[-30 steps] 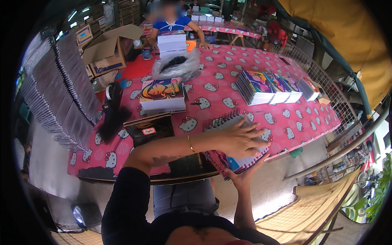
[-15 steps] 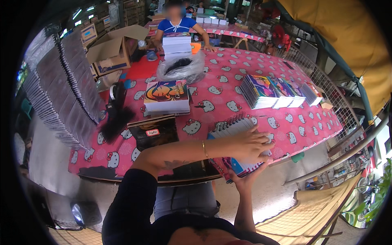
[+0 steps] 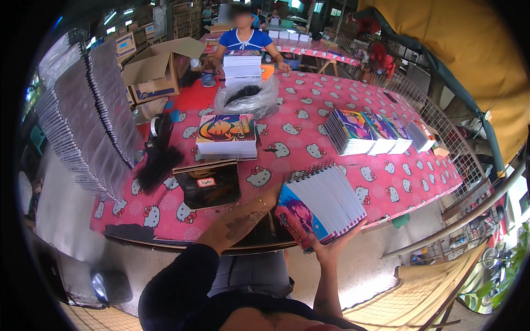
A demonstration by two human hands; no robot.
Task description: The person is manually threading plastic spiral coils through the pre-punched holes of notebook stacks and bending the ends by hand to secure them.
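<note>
At the table's near edge is a stack of spiral notebooks [image 3: 326, 198], fanned so the white page edges show, with a colourful cartoon cover on its near left side. My right hand [image 3: 330, 249] grips its lower edge, thumb on the cover and fingers underneath. My left hand [image 3: 269, 197] is against the stack's left side; its fingers are hidden behind the notebooks. A gold bracelet circles the left wrist. Just left of that arm lies a dark brown folder-like board [image 3: 207, 186] with a small white label.
On the pink cartoon-print table [image 3: 298, 140] stand a notebook pile [image 3: 227, 148], further notebook stacks [image 3: 353, 144] at right and a plastic bag [image 3: 248, 102] with black contents. Tall stacks of clear-wrapped, spiral-edged items [image 3: 83, 121] and an opened carton [image 3: 152, 71] are at left. A person in blue [image 3: 243, 39] sits opposite.
My left hand has moved from across the top of the notebooks to their left side. The fanned page edges are now uncovered. My right hand stays at the lower edge.
</note>
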